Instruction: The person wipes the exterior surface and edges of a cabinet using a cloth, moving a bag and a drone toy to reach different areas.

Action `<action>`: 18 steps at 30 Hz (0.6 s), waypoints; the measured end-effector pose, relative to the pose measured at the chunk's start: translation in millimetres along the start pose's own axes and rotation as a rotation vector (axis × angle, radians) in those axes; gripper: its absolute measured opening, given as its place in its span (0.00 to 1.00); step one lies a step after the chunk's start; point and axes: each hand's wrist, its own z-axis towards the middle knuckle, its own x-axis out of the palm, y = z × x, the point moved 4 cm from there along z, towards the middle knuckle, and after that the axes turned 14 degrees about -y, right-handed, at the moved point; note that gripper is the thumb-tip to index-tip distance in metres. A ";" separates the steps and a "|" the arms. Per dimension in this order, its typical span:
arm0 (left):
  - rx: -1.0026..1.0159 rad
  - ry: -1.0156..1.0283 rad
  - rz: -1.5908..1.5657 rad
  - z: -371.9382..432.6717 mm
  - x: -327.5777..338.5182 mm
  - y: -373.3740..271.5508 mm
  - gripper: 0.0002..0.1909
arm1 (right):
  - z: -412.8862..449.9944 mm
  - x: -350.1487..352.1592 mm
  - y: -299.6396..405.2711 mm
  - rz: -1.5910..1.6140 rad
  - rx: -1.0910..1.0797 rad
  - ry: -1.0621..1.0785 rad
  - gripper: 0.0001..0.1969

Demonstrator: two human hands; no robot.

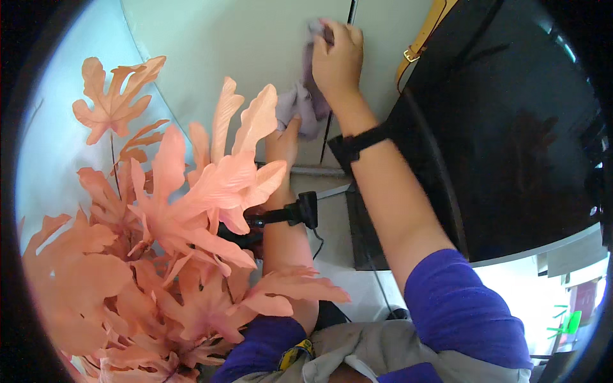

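Observation:
A greyish-purple cloth hangs between my two hands against a pale panel, slightly blurred. My right hand pinches the cloth's upper end in its fingers, near a dark vertical gap in the panel. Lower down, my left hand holds the bunched lower part, with the thumb lying over the fabric. Leaves partly cover the left wrist and forearm. Each forearm wears a black strap: one on the right, one with a small black device on the left.
Coral-coloured artificial leaves crowd the left side, in front of my left arm. A glossy black panel stands close on the right. Beside its upper edge hangs a tan strap with a buckle. A thin cable runs down below.

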 end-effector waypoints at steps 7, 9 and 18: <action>-0.033 0.249 0.506 -16.7 13.4 -15.9 0.23 | -27.2 34.8 -25.9 0.054 -0.099 0.337 0.09; -0.083 0.370 0.736 -17.3 7.8 4.5 0.23 | -62.5 34.3 -36.3 0.066 0.034 0.489 0.08; -0.237 0.382 1.009 -38.4 -12.2 71.2 0.22 | -177.7 12.4 -95.0 -0.216 0.280 1.004 0.05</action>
